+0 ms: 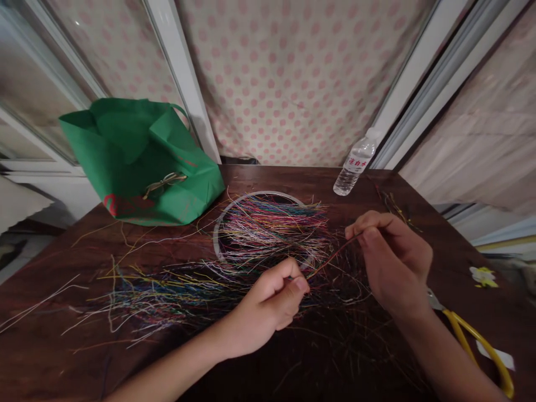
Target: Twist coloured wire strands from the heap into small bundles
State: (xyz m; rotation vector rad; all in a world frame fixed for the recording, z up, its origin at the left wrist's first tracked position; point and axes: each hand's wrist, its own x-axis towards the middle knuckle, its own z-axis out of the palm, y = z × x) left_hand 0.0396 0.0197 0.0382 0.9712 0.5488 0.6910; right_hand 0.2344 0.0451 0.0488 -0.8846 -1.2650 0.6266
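My left hand (pixel 278 296) is closed in a pinch on one end of a thin reddish-brown wire (pixel 333 255), low over the table's middle. The wire runs up to the right, where my right hand (pixel 389 257) pinches its other end between thumb and forefinger. Behind my left hand, a pile of many-coloured wires (pixel 268 229) lies across a round grey-rimmed ring (pixel 216 237). A second spread bundle of coloured wires (pixel 167 296) lies on the dark table, to the left of my left hand and partly behind it.
A green bag (pixel 146 162) with glasses (pixel 165 183) on it stands at the back left. A water bottle (pixel 355 164) stands at the back right. Yellow-handled scissors (pixel 477 335) lie beside my right forearm, near a small yellow-and-white item (pixel 483 277). Loose wires litter the dark table (pixel 37 285).
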